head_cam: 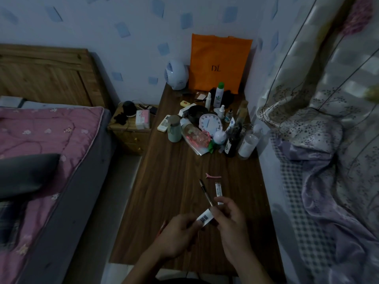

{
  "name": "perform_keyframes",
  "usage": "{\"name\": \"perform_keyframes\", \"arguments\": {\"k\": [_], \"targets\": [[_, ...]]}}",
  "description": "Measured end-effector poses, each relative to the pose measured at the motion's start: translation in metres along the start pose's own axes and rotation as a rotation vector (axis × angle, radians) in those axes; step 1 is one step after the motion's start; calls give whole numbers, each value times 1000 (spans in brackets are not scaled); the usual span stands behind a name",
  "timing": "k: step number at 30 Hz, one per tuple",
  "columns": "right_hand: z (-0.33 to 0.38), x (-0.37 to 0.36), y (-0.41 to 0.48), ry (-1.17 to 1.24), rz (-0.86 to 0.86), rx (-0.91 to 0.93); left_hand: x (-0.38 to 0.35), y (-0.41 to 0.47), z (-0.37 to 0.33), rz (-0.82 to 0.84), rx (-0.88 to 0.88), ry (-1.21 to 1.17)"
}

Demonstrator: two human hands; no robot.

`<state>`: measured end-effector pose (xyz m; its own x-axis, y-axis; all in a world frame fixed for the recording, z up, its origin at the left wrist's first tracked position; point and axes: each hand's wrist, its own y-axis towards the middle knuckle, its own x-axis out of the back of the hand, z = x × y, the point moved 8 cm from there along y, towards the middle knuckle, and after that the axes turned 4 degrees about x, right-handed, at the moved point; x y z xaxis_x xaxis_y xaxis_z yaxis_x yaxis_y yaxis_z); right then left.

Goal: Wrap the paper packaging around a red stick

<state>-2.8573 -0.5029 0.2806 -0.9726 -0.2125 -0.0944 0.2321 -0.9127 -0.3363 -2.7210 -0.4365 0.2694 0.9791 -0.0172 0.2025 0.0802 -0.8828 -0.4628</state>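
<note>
Over the near end of a dark wooden desk (168, 191), my left hand (176, 236) and my right hand (229, 220) both pinch a small white box with a barcode (205, 217) held between them. A black pen (205, 192) lies on the desk just beyond the box. Beside it lies a slim white tube (218, 190), whose near end is hidden by my right fingers. A pink hair clip (213, 176) lies a little farther off. Something red shows at my left wrist (163, 227).
The desk's far end is crowded: an orange bag (219, 60), a white round clock (210, 124), several bottles (249, 143), a pale cup (174, 129), a small white fan (176, 74). A bed with a pink quilt (47, 140) is left, a nightstand (131, 130) between, curtains and bedding (320, 140) right.
</note>
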Motion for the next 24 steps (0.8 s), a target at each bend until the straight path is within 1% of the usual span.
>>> {"name": "perform_keyframes", "arguments": {"k": [6, 11, 12, 14, 17, 19, 21, 24], "targets": [[-2, -8, -1, 60, 104, -71, 5, 0, -2, -45, -51, 40], [4, -11, -2, 87, 192, -15, 7, 1, -3, -75, -66, 31], [6, -11, -3, 85, 190, -9, 7, 1, -2, -78, -69, 29], [8, -10, -5, 3, 161, 32, 7, 2, -2, -78, -69, 31], [17, -7, -3, -292, 90, 214, 5, 3, 2, -77, -50, 20], [23, -8, -4, -383, 78, 288, 3, 3, 4, -70, -23, -10], [21, -6, -2, -365, 66, 284, 0, 2, 3, -47, -17, -61], [15, -2, 2, -275, 43, 223, -3, 2, 0, -33, -22, -88]]}}
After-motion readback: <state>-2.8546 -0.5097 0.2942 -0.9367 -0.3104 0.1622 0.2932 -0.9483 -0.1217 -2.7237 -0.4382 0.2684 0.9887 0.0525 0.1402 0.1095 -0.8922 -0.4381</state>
